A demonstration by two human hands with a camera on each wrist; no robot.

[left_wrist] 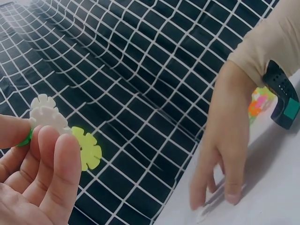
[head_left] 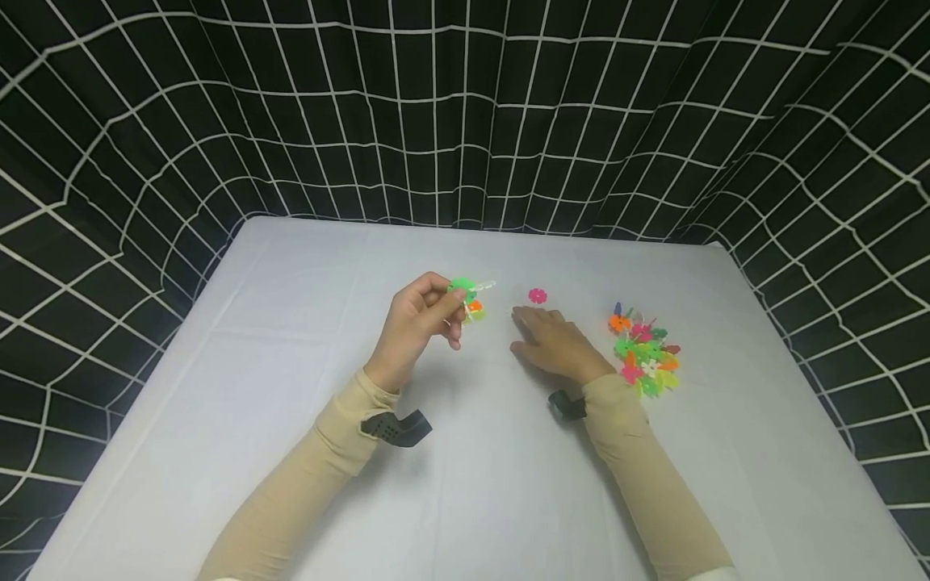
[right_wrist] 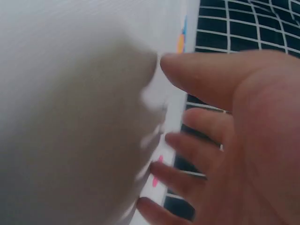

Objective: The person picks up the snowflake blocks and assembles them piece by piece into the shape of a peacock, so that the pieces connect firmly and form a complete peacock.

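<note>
My left hand (head_left: pixel 416 327) is raised over the table, pinching a small cluster of joined snowflake discs (head_left: pixel 462 285) between thumb and fingers. Green, white, orange and yellow discs show in it; the left wrist view shows white discs (left_wrist: pixel 48 117) and a yellow disc (left_wrist: pixel 87 149), the rest hidden by fingers. To the right, my right hand (head_left: pixel 558 343) reaches down with fingers extended, tips at the tabletop. A white piece (left_wrist: pixel 201 216) lies at those fingertips in the left wrist view. Just beyond them lies a pink snowflake disc (head_left: pixel 538 296).
A heap of mixed-colour snowflake discs (head_left: pixel 647 355) lies right of my right hand, near its sleeve. The table has a white cloth (head_left: pixel 254 355). Black curtains with a white grid (head_left: pixel 443 113) stand behind and at both sides.
</note>
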